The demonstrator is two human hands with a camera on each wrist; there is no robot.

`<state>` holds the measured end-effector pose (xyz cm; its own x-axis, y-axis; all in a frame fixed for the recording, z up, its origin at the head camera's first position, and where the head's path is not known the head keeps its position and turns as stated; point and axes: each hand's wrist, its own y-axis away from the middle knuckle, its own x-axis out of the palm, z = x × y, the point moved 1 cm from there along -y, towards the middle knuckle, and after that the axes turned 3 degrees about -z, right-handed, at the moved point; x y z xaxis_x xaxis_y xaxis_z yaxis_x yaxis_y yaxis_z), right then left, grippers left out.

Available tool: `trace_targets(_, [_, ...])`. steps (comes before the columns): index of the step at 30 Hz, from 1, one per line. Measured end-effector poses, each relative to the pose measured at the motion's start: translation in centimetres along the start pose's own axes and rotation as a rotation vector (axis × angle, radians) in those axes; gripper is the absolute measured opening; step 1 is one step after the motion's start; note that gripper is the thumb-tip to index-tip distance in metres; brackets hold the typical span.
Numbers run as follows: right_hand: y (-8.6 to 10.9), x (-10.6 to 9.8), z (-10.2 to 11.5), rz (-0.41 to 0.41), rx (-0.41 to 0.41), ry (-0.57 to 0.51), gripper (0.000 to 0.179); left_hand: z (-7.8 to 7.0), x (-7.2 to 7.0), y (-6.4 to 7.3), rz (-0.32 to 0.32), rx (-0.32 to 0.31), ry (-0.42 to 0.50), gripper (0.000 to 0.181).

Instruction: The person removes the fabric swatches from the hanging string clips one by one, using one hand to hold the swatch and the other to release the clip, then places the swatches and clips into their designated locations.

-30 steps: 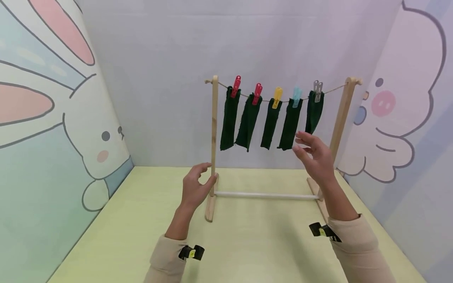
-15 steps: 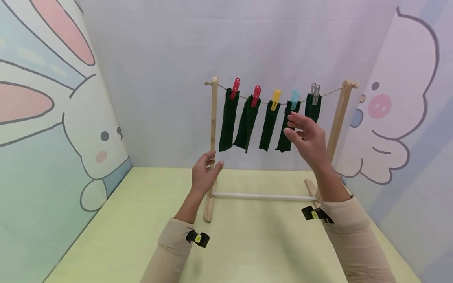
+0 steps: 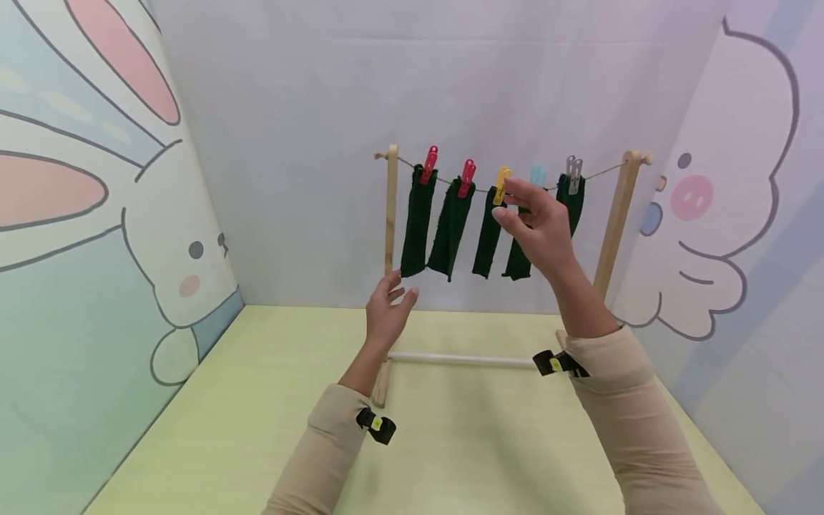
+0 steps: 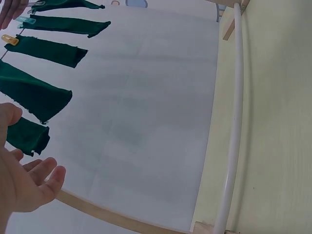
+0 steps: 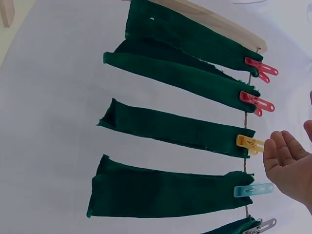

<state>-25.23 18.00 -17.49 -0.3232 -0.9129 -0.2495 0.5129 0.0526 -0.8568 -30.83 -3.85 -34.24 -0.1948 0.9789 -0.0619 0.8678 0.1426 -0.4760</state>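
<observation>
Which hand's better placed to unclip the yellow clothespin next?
Right, I'd say: the right hand is up beside the yellow clothespin; the left hand is lower, by the bottom of the leftmost green cloth.

Head view: bright, diffuse light is filling the frame, a soft-edged shadow [image 3: 498, 436] is spreading over the yellow-green tabletop [image 3: 257, 415] at lower centre, and the dark green cloths [image 3: 420, 222] are reading nearly black. Left wrist view is running dimmer and greyer, wide-angle distortion bowing the white rod [image 4: 236, 112] at right. Right wrist view is washing out pale toward the upper right corner.
</observation>
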Motion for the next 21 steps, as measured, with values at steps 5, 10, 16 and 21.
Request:
trace_targets(5, [-0.9, 0.6, 0.4, 0.007, -0.020, -0.016, 0.037, -0.1, 0.8, -0.2, -0.019, -0.004, -0.012, 0.058])
trace_targets(10, [-1.7, 1.3, 0.4, 0.029, 0.019, -0.020, 0.040, -0.8, 1.4, -1.0, -0.006, 0.001, -0.018, 0.059])
trace_targets(16, [-3.1, 2.1, -1.8, 0.071, 0.106, -0.031, 0.046, -2.3, 1.7, -2.0, -0.022, 0.056, -0.024, 0.052])
trace_targets(21, [-3.9, 2.7, -2.6, 0.087, 0.141, -0.073, 0.049, -3.0, 1.9, -2.4, -0.066, 0.110, -0.037, 0.047])
